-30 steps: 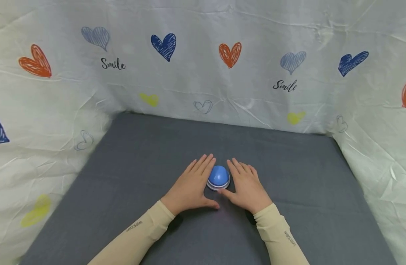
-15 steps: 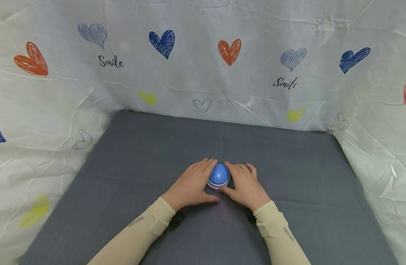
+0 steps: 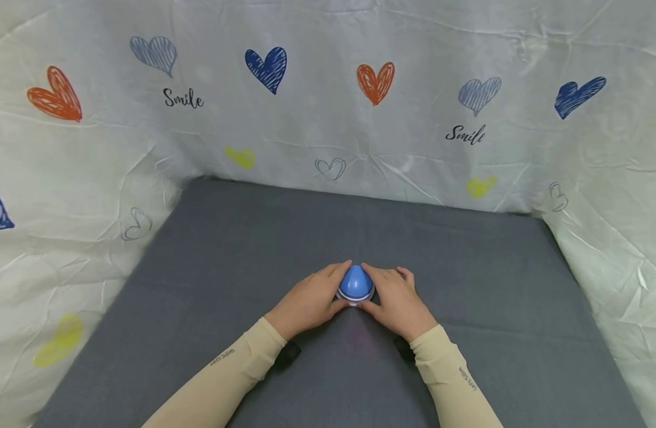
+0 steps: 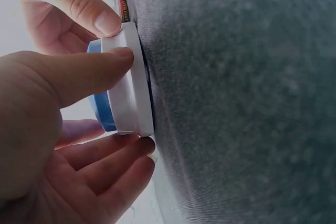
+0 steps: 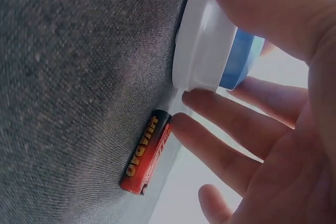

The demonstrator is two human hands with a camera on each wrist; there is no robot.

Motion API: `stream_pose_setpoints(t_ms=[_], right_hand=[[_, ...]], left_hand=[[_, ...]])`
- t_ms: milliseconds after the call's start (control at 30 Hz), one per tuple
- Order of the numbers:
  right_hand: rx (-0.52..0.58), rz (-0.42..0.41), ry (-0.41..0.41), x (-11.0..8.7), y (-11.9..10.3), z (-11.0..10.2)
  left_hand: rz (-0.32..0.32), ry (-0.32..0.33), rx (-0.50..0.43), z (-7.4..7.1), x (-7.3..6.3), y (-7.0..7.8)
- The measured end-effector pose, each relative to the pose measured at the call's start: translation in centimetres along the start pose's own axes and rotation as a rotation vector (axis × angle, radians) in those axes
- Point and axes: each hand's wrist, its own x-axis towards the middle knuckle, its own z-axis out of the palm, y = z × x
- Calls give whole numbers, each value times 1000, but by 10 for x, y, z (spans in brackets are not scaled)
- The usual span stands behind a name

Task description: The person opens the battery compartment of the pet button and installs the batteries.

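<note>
A round push button (image 3: 355, 284) with a blue dome on a white base sits on the grey cloth. My left hand (image 3: 307, 301) holds its left side, thumb on the near edge and fingers round the far side. From the right, my right hand (image 3: 399, 298) grips it the same way. The white base (image 4: 128, 93) is pinched by both thumbs in the left wrist view, its underside close against the cloth. A red and black battery (image 5: 147, 153) lies by my right fingertips in the right wrist view; in the head view it is hidden.
Grey cloth (image 3: 285, 226) covers the table. A white curtain (image 3: 317, 125) printed with hearts and "Smile" encloses the back and both sides. Beige sleeves (image 3: 220, 362) cover both forearms, with a dark wrist camera (image 3: 288, 355) under the left wrist.
Both hands have moved inward and their fingers have curled round the push button. My left thumb has risen from the cloth in front to its near edge.
</note>
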Motion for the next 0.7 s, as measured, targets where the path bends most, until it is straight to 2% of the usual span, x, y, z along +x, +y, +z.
stream_pose_setpoints(t_ms=[700], right_hand=[[-7,25,-16,3,4,0]], left_hand=[[-17,-37,-13,1,2,1]])
